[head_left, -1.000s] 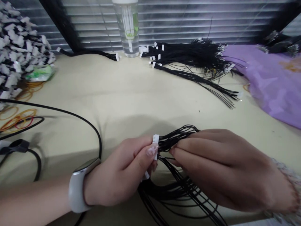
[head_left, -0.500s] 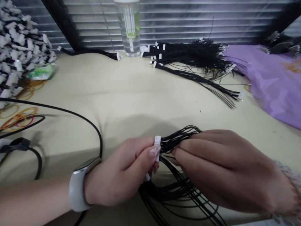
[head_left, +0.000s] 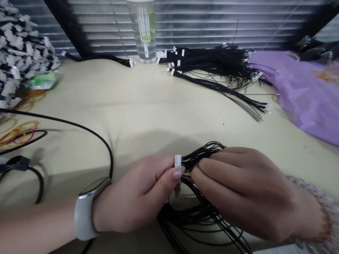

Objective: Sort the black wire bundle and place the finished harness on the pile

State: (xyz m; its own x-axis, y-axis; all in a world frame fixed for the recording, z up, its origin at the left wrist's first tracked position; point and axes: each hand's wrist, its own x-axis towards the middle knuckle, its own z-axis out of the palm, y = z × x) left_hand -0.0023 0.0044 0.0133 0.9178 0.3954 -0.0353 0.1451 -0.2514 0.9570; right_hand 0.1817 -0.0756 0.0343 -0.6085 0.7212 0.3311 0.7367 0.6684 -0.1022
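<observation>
My left hand (head_left: 137,197), with a white wristband (head_left: 84,211), pinches a small white connector (head_left: 177,161) between thumb and forefinger. Thin black wires (head_left: 203,152) run from that connector to the right and loop down under both hands (head_left: 201,222). My right hand (head_left: 246,190) is closed around the wires right beside the connector, fingertips almost touching my left thumb. Both hands hover just above the near edge of the beige table (head_left: 148,106).
A heap of black wire harnesses with white plugs (head_left: 217,63) lies at the back, next to a clear bottle (head_left: 144,31). A purple bag (head_left: 309,91) is on the right. On the left are bundled harnesses (head_left: 21,53), rubber bands (head_left: 18,132) and a black cable (head_left: 79,128).
My right hand's fingertips have closed in slightly toward the connector. Otherwise both hands hold the same grip, and the view has shifted only a little.
</observation>
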